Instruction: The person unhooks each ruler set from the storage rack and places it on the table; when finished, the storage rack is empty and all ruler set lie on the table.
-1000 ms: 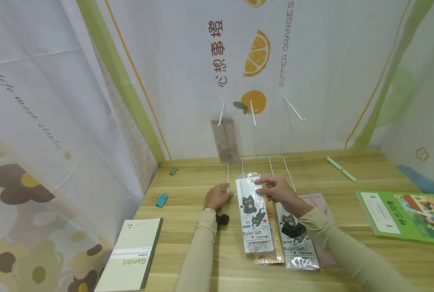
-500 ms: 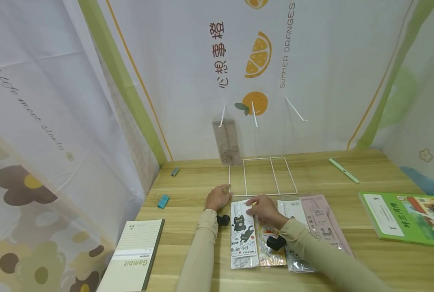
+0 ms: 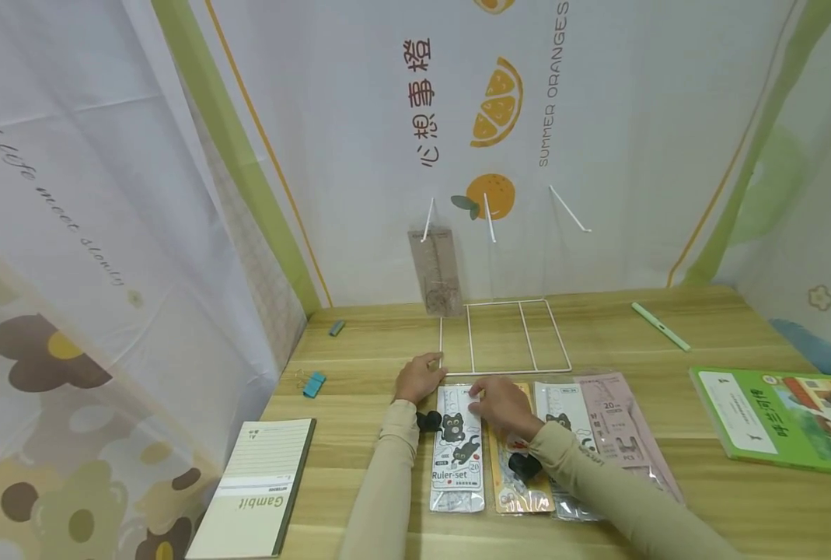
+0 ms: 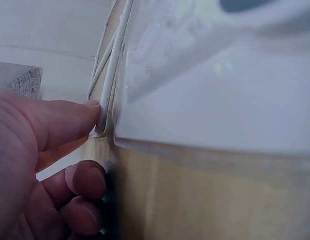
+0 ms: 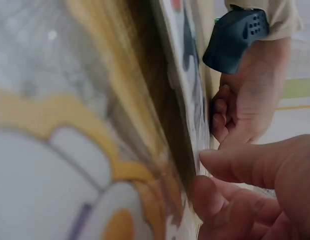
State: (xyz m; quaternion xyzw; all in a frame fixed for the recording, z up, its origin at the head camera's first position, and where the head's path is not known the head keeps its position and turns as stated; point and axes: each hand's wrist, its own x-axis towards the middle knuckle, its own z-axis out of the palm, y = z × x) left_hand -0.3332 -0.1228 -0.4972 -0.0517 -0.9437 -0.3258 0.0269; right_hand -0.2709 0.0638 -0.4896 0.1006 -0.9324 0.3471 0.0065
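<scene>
My left hand (image 3: 418, 379) pinches the near-left corner of a white wire rack (image 3: 506, 372) between thumb and finger. With my right hand (image 3: 504, 406) I pinch the upper right edge of a white ruler set (image 3: 457, 467) with black cats on it, in a clear sleeve. That ruler set lies on the table just in front of the rack. Right of it lie an orange ruler packet (image 3: 523, 503), partly under my right hand, another cat ruler set (image 3: 562, 394) and a pink ruler packet (image 3: 621, 420). A greyish-pink ruler packet (image 3: 436, 272) hangs on the rack's left hook.
Two more white hooks, a middle hook (image 3: 490, 218) and a right hook (image 3: 570, 210), stick out from the rack. A notebook (image 3: 250, 490), a teal binder clip (image 3: 313, 384) and a small grey-green item (image 3: 336, 328) lie left; a green pen (image 3: 660, 327) and green book (image 3: 772, 420) right.
The cat ruler set came down from a raised position over the orange packet to the table and shifted left, with my right hand on it. My left hand stayed at the rack corner.
</scene>
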